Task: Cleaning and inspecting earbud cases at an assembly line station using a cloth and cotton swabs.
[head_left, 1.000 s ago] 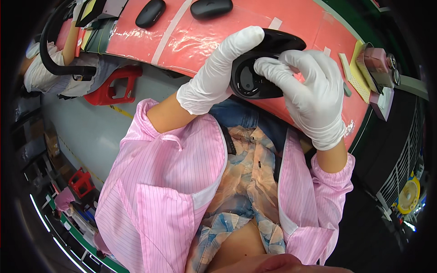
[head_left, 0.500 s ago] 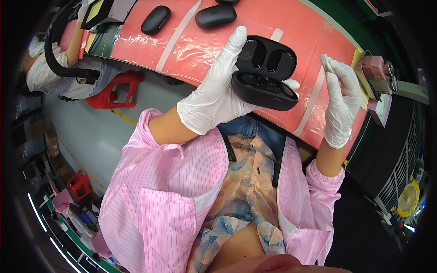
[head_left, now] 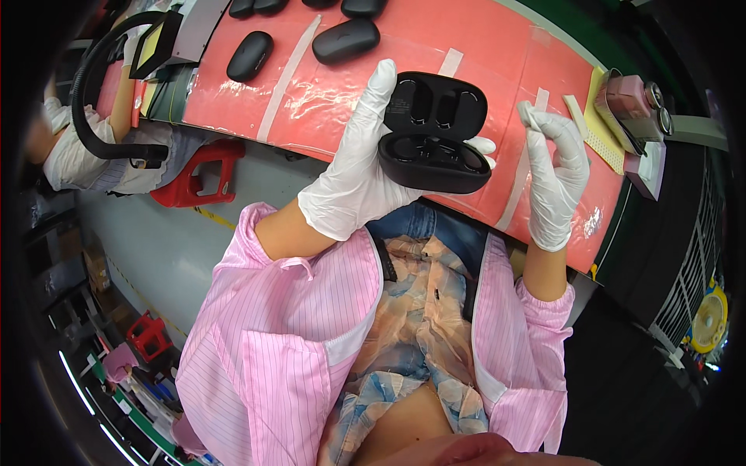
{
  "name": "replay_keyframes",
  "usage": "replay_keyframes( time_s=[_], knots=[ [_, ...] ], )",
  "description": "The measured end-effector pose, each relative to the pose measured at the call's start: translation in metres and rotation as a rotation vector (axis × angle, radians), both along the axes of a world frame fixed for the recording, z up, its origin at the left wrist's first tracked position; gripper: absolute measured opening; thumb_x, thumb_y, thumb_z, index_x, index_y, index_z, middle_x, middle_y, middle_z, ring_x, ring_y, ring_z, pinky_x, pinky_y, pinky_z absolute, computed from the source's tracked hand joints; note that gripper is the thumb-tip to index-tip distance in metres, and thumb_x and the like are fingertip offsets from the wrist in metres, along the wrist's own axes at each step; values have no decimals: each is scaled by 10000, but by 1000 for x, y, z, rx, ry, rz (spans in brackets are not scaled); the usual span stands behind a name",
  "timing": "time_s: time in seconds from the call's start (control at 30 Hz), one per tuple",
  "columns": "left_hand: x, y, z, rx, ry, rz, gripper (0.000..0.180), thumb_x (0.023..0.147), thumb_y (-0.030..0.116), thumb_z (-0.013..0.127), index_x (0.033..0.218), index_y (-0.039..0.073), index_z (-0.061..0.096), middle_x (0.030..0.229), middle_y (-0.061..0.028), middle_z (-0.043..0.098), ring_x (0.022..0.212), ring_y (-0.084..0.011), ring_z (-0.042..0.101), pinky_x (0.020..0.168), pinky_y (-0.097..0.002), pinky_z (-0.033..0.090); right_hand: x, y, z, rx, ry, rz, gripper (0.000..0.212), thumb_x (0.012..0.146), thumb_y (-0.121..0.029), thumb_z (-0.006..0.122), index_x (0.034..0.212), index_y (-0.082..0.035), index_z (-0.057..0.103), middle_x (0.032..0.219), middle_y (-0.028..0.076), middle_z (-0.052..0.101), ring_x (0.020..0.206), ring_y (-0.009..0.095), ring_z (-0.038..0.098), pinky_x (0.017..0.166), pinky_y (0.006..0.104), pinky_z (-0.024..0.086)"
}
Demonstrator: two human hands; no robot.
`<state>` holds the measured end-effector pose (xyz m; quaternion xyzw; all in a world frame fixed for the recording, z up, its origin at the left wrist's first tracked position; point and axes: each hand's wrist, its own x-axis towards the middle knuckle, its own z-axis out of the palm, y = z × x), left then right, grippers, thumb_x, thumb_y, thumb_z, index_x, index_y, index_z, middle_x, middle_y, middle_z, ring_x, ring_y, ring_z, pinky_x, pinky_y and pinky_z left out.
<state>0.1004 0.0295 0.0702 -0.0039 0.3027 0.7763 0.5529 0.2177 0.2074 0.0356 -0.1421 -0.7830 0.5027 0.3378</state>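
My gloved left hand (head_left: 350,175) is wrapped round a black earbud charging case (head_left: 434,172), which rests on its palm with the lid (head_left: 437,105) swung up. Two hollows show inside the lid, and glossy dark shapes sit in the base; whether these are earbuds I cannot tell. The left thumb lies along the lid's edge, and fingertips show past the case's right side. To the right, apart from the case, my gloved right hand (head_left: 556,182) is raised above the table with thumb and forefinger pinched together. Anything between those fingertips is too small to make out.
Several closed black cases (head_left: 346,42) lie on the red table cover (head_left: 287,97). At the right edge stand a yellow pad (head_left: 602,136) and a pinkish device (head_left: 625,101). A black hose (head_left: 81,101) curves at left, near a co-worker's arm and a red stool (head_left: 206,175).
The open case has tipped so its inside faces me more squarely. My right hand has shifted slightly left, still pinched. The view has shifted, bringing more closed cases into sight.
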Motion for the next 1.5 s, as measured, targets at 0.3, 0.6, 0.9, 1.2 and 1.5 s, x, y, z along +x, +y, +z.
replay_keyframes(
  time_s=[0.3, 0.6, 0.9, 1.2, 1.5],
  knots=[
    [-13, -1, -2, -55, 11, 6, 662, 928, 621, 443, 1222, 38, 547, 1077, -124, 656, 932, -272, 681, 810, -407, 596, -36, 6, 48, 810, -144, 444, 374, 604, 60, 657, 929, -118, 704, 780, 67, 534, 721, 273, 547, 672, 359, 433],
    [-23, -2, -12, -78, -25, -51, 487, 981, 336, 506, 1309, -22, 465, 1235, -151, 579, 1135, -265, 599, 940, -431, 539, -17, 13, 7, 33, -94, -48, 175, 911, 24, 559, 1036, -6, 677, 1080, 70, 675, 1051, 179, 601, 1063, 318, 363],
    [-20, 0, -34, -41, -267, 38, 348, 957, 273, 554, 1189, 15, 546, 1077, -129, 642, 932, -222, 652, 791, -350, 572, -27, -66, 25, 626, 13, 116, 380, 684, 58, 638, 1031, -78, 710, 832, 56, 553, 738, 210, 552, 656, 326, 453],
    [-33, -17, -29, 32, -291, -215, 394, 941, 261, 564, 1237, 3, 533, 1094, -159, 642, 856, -259, 666, 731, -322, 582, -32, -41, -2, -244, 26, 200, 256, 903, -3, 541, 1128, 43, 653, 948, 53, 614, 817, 122, 554, 782, 248, 450],
    [-26, -14, -30, -328, 1427, 110, 774, 764, -32, 706, 1434, 57, 329, 1187, -131, 617, 1099, -216, 615, 906, -300, 503, -29, -46, 3, -965, -73, 180, 293, 881, -42, 565, 1157, 21, 639, 923, 52, 631, 809, 144, 572, 724, 287, 463]
  ],
)
